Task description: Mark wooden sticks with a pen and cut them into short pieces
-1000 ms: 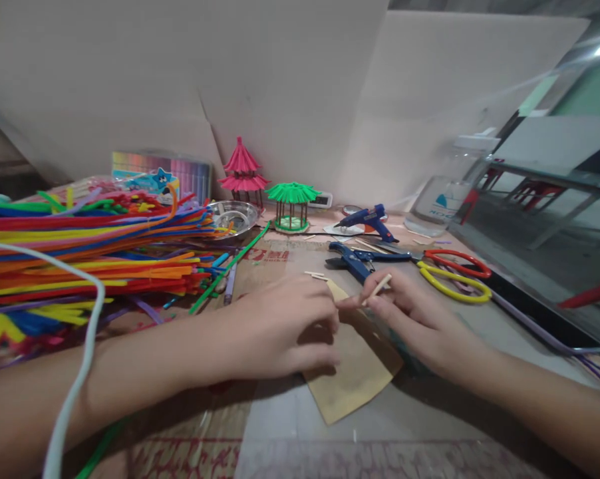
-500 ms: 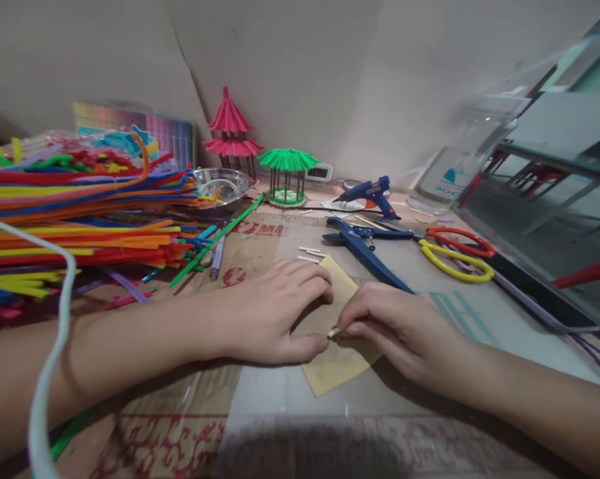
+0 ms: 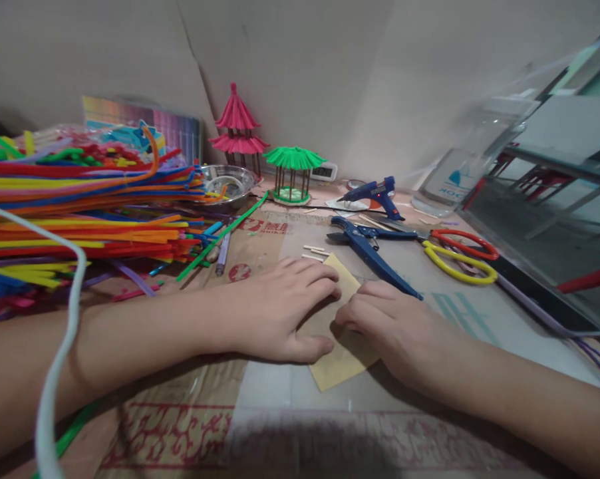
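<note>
My left hand (image 3: 275,313) lies flat, fingers stretched, pressing down a tan sheet of paper (image 3: 340,362) on the table. My right hand (image 3: 384,326) rests on the same sheet just to the right, its fingers curled and pinched together against the paper. They hide the small wooden stick that showed at their tips a moment ago. The two hands' fingertips nearly touch. Two short wooden sticks (image 3: 314,251) lie just beyond the sheet.
A big pile of coloured pipe cleaners (image 3: 80,213) fills the left. Behind stand a pink pagoda model (image 3: 237,133), a green pavilion model (image 3: 293,174) and a metal bowl (image 3: 230,181). Blue pliers (image 3: 374,256), scissors (image 3: 459,259), a glue gun (image 3: 374,194) and a phone (image 3: 539,296) lie right.
My right hand brought the wooden stick down from above the sheet onto it and closed over it. The left hand stayed flat on the sheet. The view tilted down slightly.
</note>
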The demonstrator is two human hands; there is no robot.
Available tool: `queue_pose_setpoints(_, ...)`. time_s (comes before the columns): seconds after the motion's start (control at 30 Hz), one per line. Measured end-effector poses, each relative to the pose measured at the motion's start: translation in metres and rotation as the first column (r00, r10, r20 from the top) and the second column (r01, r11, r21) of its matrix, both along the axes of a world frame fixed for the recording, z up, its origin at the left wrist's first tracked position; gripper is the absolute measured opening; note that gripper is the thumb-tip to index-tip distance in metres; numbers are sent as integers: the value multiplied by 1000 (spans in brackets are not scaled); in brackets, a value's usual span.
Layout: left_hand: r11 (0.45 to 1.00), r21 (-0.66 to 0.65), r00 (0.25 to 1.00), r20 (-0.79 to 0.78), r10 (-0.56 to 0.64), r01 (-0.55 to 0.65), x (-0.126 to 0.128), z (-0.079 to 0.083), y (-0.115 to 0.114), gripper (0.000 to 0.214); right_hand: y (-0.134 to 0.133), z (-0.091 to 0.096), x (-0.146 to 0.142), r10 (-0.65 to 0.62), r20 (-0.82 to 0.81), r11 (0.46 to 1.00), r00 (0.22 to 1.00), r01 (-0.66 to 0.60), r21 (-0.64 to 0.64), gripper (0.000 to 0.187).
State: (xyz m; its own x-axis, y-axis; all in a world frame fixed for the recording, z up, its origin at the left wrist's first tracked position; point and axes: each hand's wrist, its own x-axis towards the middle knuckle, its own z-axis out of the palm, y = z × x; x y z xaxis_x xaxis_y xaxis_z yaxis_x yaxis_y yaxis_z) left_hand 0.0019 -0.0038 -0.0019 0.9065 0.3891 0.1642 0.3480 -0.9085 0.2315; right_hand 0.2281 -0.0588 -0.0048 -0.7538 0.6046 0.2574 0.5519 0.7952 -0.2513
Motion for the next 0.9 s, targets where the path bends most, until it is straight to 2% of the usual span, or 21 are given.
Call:
queue_pose_setpoints(0.07,1000,11,1000,-2,-4,4,0,0,0,51,0,1,0,-4,27,999,1000,2,52,26)
queue_pose_setpoints(0.2,1000,15,1000,-17,-11,11,0,-1,1,52,0,2,0,-19,-7,996,1000,18,-88,26)
queue_pose_setpoints(0.37,1000,19,999,-39,-10,10,1,1,1,48,4,0,-1,-24,16,999,1000,24,-49,24)
queue_pose_setpoints(0.5,1000,15,998,-63,-18,19,1,2,-1,50,3,1,-4,-13,-28,991,1000,9,-136,25)
queue_pose_setpoints(0.63,999,31,999,-46,-15,17,0,0,-1,46,4,2,-6,-37,-19,996,999,36,-78,22)
queue_pose_setpoints(0.77,999,22,999,-33,-36,37,0,0,0,47,4,1,-6,-29,-15,991,999,27,-130,22)
queue_pose_setpoints(0.9,1000,24,1000,-18,-18,19,2,1,0,43,5,-1,-7,-79,-10,993,997,78,-87,21)
